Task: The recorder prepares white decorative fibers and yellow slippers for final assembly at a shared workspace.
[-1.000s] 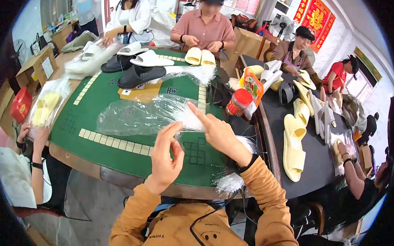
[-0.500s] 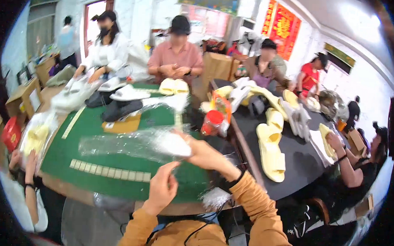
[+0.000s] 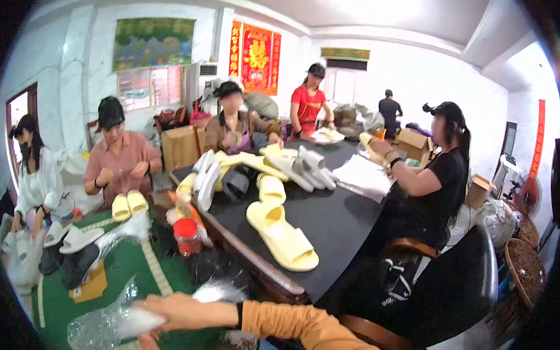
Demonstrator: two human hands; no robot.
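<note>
A clear plastic bag (image 3: pixel 111 320) lay crinkled near the front edge of the green table (image 3: pixel 159 272), with something white inside it. The right hand (image 3: pixel 176 310) reached across and pinched the bag, fingers closed on the plastic. The left hand (image 3: pixel 151 344) showed only a little at the bottom edge, touching the bag from below; I could not tell if it was open or closed. Past the bag stood a jar with a red lid (image 3: pixel 185 235). On the black table (image 3: pixel 340 223) beside it lay a big yellow slipper (image 3: pixel 282 235). Other people sat around both tables.
</note>
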